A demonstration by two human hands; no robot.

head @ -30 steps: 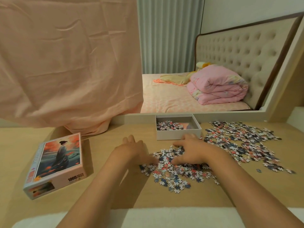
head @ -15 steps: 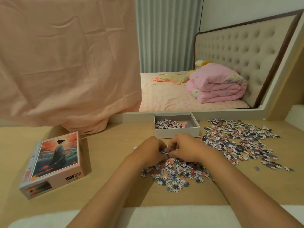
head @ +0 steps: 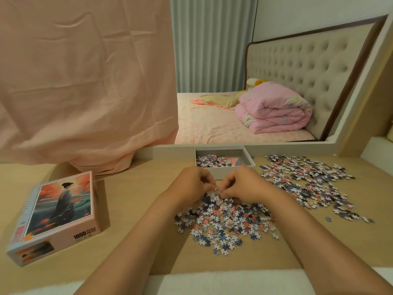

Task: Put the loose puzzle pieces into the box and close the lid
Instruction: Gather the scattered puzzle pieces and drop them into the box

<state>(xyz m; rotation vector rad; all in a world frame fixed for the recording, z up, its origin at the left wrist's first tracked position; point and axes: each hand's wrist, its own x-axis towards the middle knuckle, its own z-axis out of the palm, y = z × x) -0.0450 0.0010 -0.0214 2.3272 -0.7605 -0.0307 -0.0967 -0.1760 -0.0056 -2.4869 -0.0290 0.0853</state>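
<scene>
A pile of loose puzzle pieces (head: 225,222) lies on the wooden table in front of me. My left hand (head: 191,186) and my right hand (head: 244,185) meet at the pile's far edge, fingers curled around a scoop of pieces. Just behind my hands stands the open white box (head: 248,161), with some pieces in its left half. A second, wider spread of pieces (head: 306,179) covers the table to the right. The lid (head: 57,213), printed with a figure in a robe, lies face up at the left.
A peach cloth (head: 85,81) hangs over the left part of a large mirror (head: 234,124) behind the table. A stray piece (head: 328,219) lies alone at the right. A white fuzzy edge (head: 212,279) runs along the table's near side.
My hands were spread flat on either side of the near pile. They have drawn together and curled shut around pieces at its far edge, close to the box.
</scene>
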